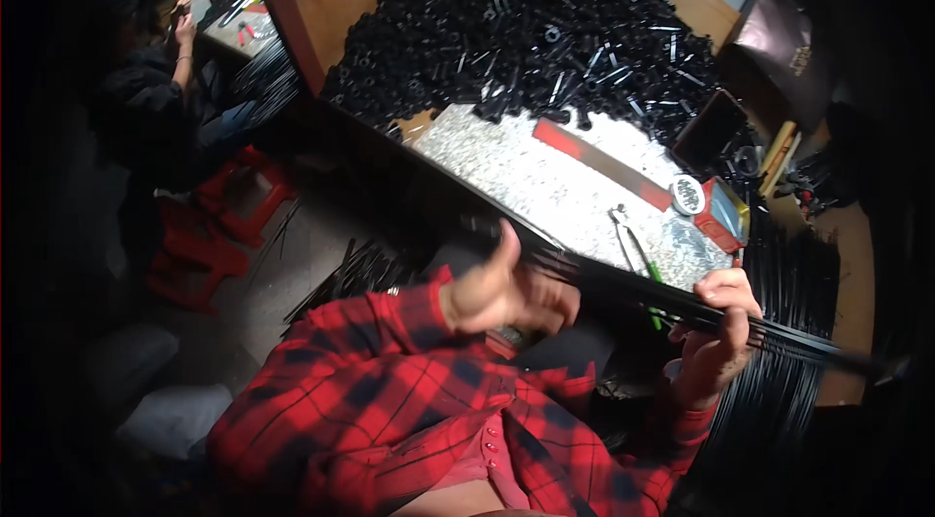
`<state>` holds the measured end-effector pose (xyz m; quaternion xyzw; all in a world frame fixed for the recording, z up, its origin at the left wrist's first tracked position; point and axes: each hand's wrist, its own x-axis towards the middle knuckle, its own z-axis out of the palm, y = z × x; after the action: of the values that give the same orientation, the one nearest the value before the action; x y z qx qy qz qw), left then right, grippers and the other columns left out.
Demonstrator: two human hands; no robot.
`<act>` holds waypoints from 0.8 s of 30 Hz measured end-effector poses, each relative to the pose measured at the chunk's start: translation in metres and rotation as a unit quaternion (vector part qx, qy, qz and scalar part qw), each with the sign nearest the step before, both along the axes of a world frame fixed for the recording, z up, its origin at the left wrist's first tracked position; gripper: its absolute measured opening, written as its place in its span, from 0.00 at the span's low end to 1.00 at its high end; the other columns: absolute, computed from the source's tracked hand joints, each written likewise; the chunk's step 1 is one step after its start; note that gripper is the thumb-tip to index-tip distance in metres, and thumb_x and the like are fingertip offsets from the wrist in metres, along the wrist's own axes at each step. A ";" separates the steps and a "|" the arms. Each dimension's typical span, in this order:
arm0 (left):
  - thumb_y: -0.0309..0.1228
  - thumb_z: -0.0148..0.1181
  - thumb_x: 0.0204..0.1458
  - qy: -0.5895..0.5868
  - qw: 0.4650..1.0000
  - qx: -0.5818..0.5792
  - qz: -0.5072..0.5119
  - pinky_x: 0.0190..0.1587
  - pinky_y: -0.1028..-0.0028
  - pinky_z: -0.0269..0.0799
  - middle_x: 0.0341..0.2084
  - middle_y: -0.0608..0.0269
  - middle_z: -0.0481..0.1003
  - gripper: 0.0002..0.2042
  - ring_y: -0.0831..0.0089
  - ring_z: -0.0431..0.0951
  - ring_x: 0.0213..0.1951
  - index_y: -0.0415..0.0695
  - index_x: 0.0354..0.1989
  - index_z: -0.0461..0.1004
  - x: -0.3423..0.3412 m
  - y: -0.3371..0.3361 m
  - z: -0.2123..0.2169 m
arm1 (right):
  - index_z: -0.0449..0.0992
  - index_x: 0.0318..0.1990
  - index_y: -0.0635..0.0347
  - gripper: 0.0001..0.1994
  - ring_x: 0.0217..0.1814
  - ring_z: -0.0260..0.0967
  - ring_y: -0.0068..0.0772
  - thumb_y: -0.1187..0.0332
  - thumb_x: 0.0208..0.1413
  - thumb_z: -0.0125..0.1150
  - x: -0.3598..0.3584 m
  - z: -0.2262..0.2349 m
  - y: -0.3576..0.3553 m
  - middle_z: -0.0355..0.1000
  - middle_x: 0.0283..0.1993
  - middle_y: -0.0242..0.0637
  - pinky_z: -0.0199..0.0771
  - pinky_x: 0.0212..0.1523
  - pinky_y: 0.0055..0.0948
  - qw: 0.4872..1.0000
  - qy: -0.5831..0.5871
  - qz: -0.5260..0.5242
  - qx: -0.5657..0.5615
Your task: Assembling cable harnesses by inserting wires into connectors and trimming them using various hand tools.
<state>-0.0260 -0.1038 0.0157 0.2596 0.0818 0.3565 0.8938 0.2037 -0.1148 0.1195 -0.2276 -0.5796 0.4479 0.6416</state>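
A bundle of long, thin black rods [633, 285] slants across in front of me, its right end lower and nearer. My right hand [719, 330] is closed around it toward that end, thumb and fingers wrapped over the rods. Just beside the left part of the bundle is my left hand [511, 293], blurred by motion. Its thumb points up and its fingers are apart, with nothing visible in them. Beyond the bundle, pliers with green handles [633, 249] lie on the speckled white worktop [506, 162], partly hidden by the rods.
Many short black tubular pieces [526, 40] are heaped at the back. A red-brown bar [604, 165], a round white tin [688, 194] and a red box [723, 215] lie on the worktop. More rods [779, 371] stand at right. Red stools [243, 196] and another person [146, 89] are at left.
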 end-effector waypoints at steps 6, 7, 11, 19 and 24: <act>0.52 0.49 0.51 0.299 0.910 0.283 -0.049 0.36 0.81 0.68 0.36 0.58 0.71 0.28 0.78 0.72 0.36 0.38 0.49 0.63 -0.021 0.003 0.022 | 0.71 0.23 0.64 0.04 0.17 0.66 0.31 0.75 0.45 0.61 -0.031 -0.042 0.012 0.68 0.21 0.38 0.65 0.19 0.29 0.930 -0.366 0.030 -0.022; 0.46 0.55 0.50 0.270 0.909 0.306 0.084 0.36 0.82 0.68 0.34 0.61 0.71 0.24 0.80 0.72 0.34 0.40 0.48 0.63 -0.021 0.010 0.033 | 0.71 0.23 0.64 0.05 0.17 0.66 0.33 0.75 0.44 0.61 -0.042 -0.057 0.011 0.68 0.19 0.39 0.64 0.19 0.30 0.924 -0.377 0.045 0.030; 0.35 0.63 0.47 0.165 0.865 0.345 0.326 0.36 0.82 0.68 0.32 0.65 0.70 0.22 0.82 0.72 0.32 0.42 0.48 0.62 -0.020 0.021 0.086 | 0.71 0.20 0.65 0.10 0.17 0.66 0.35 0.70 0.45 0.63 -0.073 -0.094 0.005 0.66 0.16 0.41 0.64 0.20 0.30 0.897 -0.426 0.117 -0.029; 0.22 0.60 0.47 0.111 0.880 0.393 0.243 0.35 0.82 0.69 0.27 0.67 0.72 0.08 0.83 0.72 0.30 0.39 0.36 0.70 -0.024 0.050 0.096 | 0.72 0.26 0.65 0.10 0.21 0.66 0.28 0.66 0.47 0.63 -0.073 -0.074 0.028 0.68 0.21 0.38 0.66 0.25 0.26 0.871 -0.440 0.215 -0.034; 0.20 0.58 0.48 0.115 0.895 0.375 0.213 0.32 0.83 0.69 0.24 0.67 0.73 0.02 0.83 0.72 0.28 0.38 0.29 0.72 -0.022 0.047 0.108 | 0.72 0.31 0.64 0.06 0.29 0.63 0.16 0.71 0.49 0.60 -0.059 -0.003 0.050 0.70 0.28 0.26 0.65 0.32 0.19 0.918 -0.262 0.264 -0.138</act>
<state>-0.0481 -0.0564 0.1239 0.5912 0.0980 0.5103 0.6168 0.1442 -0.0643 0.1169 -0.2618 -0.6982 0.6010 0.2877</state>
